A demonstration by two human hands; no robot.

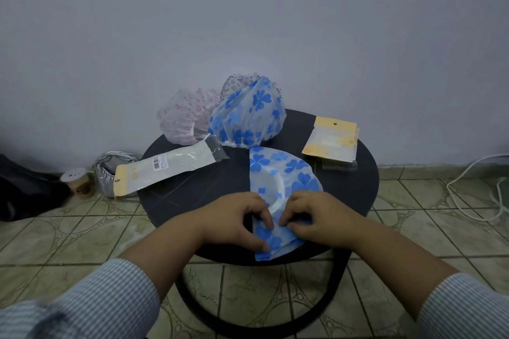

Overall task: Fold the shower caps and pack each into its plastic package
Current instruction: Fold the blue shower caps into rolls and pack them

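Note:
A blue-flowered shower cap point(278, 173) lies flattened and folded in half on the round black table point(355, 190), its near end under my hands. My left hand point(234, 217) and my right hand point(314, 215) both pinch its near edge, fingertips almost touching. Behind it a second blue-flowered cap point(248, 115) stands puffed up, with a pink-patterned cap point(184, 118) to its left and a dark-dotted cap point(237, 84) behind. A long plastic package point(165, 166) lies at the table's left. A stack of shorter packages point(332, 140) lies at the right.
The table stands against a grey wall on a tiled floor. Left of it on the floor are a silver bag point(107, 170), a paper cup point(78, 183) and a dark bag point(24, 190). A white cable point(468, 170) runs along the floor at right.

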